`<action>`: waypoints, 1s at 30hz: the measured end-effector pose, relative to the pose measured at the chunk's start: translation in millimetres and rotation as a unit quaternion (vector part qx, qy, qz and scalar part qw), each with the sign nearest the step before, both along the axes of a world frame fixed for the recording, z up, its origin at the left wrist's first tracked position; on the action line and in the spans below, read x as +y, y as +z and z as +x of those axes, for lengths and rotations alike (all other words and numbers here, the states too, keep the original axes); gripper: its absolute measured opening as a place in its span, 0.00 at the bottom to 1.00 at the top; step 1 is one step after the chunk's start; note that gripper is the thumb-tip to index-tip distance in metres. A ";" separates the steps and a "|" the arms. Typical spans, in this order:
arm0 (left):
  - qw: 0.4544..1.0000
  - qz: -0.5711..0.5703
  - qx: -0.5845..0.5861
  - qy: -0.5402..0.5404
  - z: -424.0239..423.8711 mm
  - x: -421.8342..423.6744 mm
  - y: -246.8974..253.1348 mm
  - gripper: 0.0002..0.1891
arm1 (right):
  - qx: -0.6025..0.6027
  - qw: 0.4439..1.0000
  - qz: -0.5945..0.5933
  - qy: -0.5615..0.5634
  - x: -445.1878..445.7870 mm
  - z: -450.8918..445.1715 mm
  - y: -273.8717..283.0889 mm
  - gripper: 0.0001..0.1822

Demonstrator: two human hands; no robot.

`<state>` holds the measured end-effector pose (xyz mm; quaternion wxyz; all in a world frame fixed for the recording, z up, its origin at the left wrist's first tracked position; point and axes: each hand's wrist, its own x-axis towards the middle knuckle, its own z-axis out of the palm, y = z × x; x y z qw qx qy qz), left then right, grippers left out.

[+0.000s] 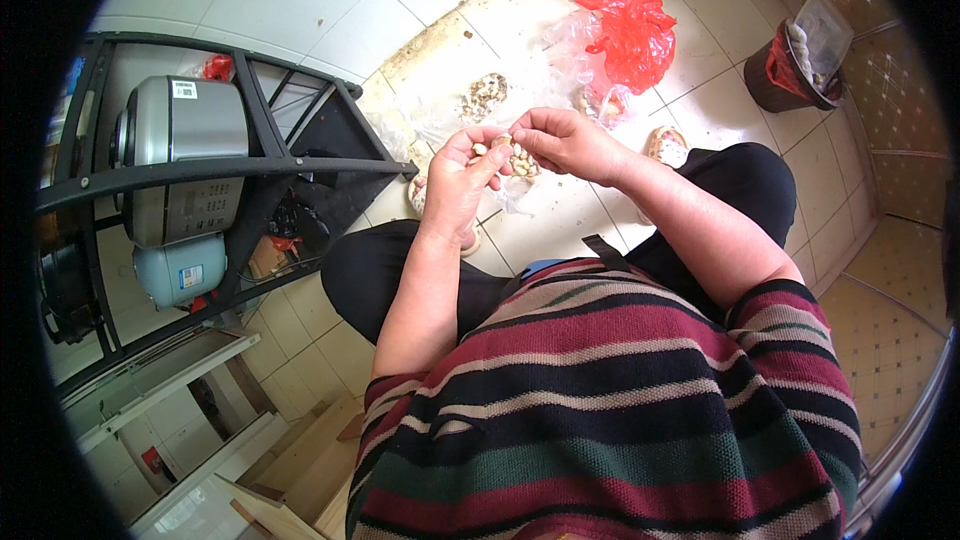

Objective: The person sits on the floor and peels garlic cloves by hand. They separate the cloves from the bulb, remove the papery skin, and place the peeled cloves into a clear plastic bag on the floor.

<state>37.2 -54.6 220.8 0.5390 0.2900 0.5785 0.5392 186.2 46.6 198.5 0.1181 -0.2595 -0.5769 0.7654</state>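
Observation:
My left hand (466, 178) and my right hand (571, 144) meet in front of me above the tiled floor. Pinched between the fingertips of both is a small pale piece (502, 140), either a bean or a garlic clove; its size does not settle which. Another pale piece (478, 151) shows by the left fingers. Just below and behind the hands lies a heap of similar pale pieces (523, 163), partly hidden by the fingers, on clear plastic (511, 202). Farther out is a pile of brown and whitish scraps (484, 96), perhaps husks.
Red plastic bags (634, 41) and clear ones lie on the floor ahead. A dark bin (776, 71) with a clear lid stands at right. At left, a black metal rack (247, 169) holds a silver appliance (187, 157) and a pale blue one (181, 270). My knees flank the hands.

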 end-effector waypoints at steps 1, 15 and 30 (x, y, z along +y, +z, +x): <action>1.000 -0.003 0.012 -0.004 0.3 -0.3 0.2 0.11 | 0.006 0.994 0.111 -0.006 1.5 -0.4 -2.9 0.11; 0.983 -0.037 -0.179 -0.016 -5.4 -0.7 -13.4 0.13 | -0.108 0.927 0.359 0.000 0.8 0.1 1.5 0.10; 0.915 0.061 -0.388 0.089 10.2 13.0 -5.5 0.31 | -0.054 0.866 0.494 -0.053 -15.1 -1.8 23.0 0.13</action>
